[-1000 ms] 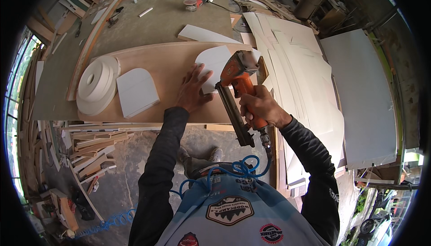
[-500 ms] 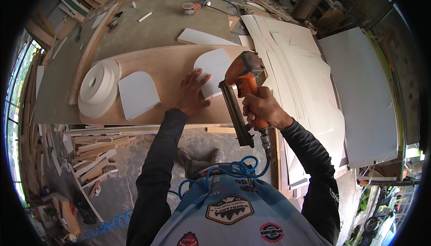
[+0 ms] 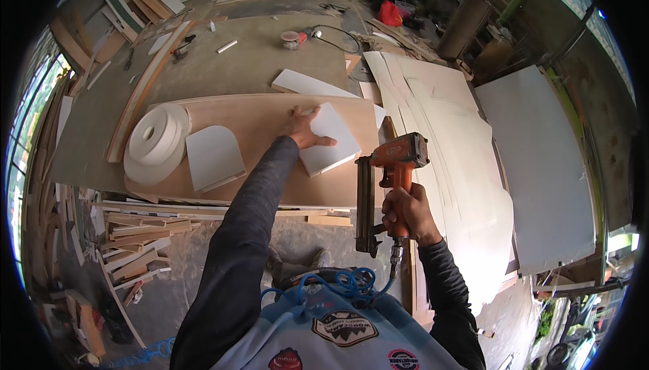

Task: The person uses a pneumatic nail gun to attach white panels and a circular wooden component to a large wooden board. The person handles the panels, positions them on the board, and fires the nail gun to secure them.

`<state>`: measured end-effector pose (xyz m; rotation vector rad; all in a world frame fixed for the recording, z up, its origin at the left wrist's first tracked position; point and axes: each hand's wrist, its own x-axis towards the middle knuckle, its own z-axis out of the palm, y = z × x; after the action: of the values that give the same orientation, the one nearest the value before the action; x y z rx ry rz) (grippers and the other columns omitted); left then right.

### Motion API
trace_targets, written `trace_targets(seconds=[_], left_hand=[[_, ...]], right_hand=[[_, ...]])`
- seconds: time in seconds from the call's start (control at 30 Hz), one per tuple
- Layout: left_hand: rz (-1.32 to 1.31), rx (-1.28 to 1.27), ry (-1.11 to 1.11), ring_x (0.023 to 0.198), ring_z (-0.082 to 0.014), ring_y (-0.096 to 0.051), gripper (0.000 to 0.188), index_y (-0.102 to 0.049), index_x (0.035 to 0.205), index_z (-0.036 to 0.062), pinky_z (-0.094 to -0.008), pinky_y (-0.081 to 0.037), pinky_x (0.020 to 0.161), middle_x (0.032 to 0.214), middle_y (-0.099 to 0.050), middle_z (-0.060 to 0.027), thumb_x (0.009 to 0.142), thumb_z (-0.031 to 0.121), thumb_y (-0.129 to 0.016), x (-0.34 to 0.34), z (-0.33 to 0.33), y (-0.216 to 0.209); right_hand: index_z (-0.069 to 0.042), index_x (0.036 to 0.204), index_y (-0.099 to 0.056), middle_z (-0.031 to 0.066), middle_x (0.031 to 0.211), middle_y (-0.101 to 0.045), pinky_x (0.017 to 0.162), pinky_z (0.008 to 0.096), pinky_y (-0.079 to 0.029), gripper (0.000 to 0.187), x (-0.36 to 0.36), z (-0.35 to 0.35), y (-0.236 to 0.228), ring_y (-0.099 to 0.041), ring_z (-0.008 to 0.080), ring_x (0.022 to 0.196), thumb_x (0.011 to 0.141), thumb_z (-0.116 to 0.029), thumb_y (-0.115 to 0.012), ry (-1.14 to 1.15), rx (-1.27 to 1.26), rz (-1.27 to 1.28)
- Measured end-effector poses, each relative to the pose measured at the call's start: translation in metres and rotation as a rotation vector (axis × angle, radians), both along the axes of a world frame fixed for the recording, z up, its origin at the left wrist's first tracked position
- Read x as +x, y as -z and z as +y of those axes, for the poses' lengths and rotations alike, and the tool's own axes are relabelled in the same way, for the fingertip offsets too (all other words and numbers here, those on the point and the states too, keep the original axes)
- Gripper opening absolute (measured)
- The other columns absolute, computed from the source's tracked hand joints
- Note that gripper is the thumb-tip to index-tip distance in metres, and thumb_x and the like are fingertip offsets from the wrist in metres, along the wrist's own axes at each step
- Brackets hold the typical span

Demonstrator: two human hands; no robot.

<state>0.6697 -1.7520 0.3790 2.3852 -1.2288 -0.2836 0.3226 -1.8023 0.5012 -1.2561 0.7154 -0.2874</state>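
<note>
My left hand grips a white panel piece at its left side, thumb on the top face and fingers spread along the far left edge. The piece lies on a long light-brown wooden board. My right hand is wrapped round the handle of an orange and black nail gun, held upright just right of the board, apart from the piece. A metal coupling and a blue air hose hang from its grip. A second white piece with a rounded top lies left of my left arm.
Stacked white discs sit at the board's left end. A white strip and a corded power tool lie beyond. Large white sheets cover the right side. Wood offcuts are piled at lower left.
The nail gun has moved down and right, away from the white piece. My left hand has shifted its hold on the piece, which now lies turned on the board.
</note>
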Motion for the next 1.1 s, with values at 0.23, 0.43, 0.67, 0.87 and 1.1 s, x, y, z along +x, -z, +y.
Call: trace_targets(seconds=[0.23,0.43,0.67,0.87,1.1], left_hand=[[0.285,0.078,-0.247,0.132,-0.0465,-0.047,0.092,-0.044,0.15,0.0122,-0.0514,-0.046,0.103,0.146,-0.046,-0.0291,0.075,0.055,-0.076,-0.039,0.073,-0.008],[-0.138,0.052,0.321,0.152,-0.0445,-0.009,0.127,-0.017,0.161,0.0246,-0.0614,-0.03,0.114,0.168,-0.005,-0.0185,0.057,0.035,-0.089,-0.018,0.084,-0.055],[-0.395,0.523,0.663,0.155,-0.04,-0.001,0.157,-0.003,0.162,0.0301,-0.0709,-0.013,0.118,0.169,-0.002,-0.0163,0.037,0.041,-0.097,0.008,0.01,-0.055],[-0.344,0.655,0.31,0.15,-0.0453,-0.016,0.159,-0.018,0.159,0.0058,-0.069,-0.017,0.115,0.157,-0.025,-0.0308,0.034,0.077,-0.085,-0.047,0.021,-0.082],[-0.131,0.19,-0.053,0.147,-0.0485,-0.023,0.151,-0.025,0.159,0.0126,-0.0712,-0.015,0.114,0.157,-0.025,-0.0311,0.04,0.089,-0.076,-0.103,0.068,-0.049]], right_hand=[[0.006,0.117,-0.052,0.0128,0.071,-0.06,0.049,0.034,-0.054,0.029,-0.015,-0.005,-0.003,-0.054,0.0157,0.049,0.095,-0.012,-0.052,0.013,-0.007,0.033],[0.006,0.095,-0.052,0.0139,0.069,-0.061,0.043,0.0355,-0.053,0.018,-0.006,-0.001,-0.007,-0.057,0.0182,0.047,0.094,-0.012,-0.055,-0.071,0.021,0.003],[0.005,0.104,-0.048,0.0145,0.07,-0.062,0.043,0.0341,-0.051,0.02,-0.015,0.003,0.01,-0.056,0.0173,0.048,0.096,-0.012,-0.054,-0.086,0.092,-0.047],[0.006,0.103,-0.053,0.0135,0.071,-0.061,0.046,0.0336,-0.052,0.021,-0.015,-0.009,-0.002,-0.056,0.017,0.049,0.093,-0.012,-0.054,-0.12,-0.024,0.071],[0.005,0.103,-0.054,0.0123,0.07,-0.061,0.046,0.0326,-0.054,0.02,0.001,-0.04,-0.008,-0.056,0.0153,0.049,0.089,-0.01,-0.055,-0.142,-0.066,0.086]])
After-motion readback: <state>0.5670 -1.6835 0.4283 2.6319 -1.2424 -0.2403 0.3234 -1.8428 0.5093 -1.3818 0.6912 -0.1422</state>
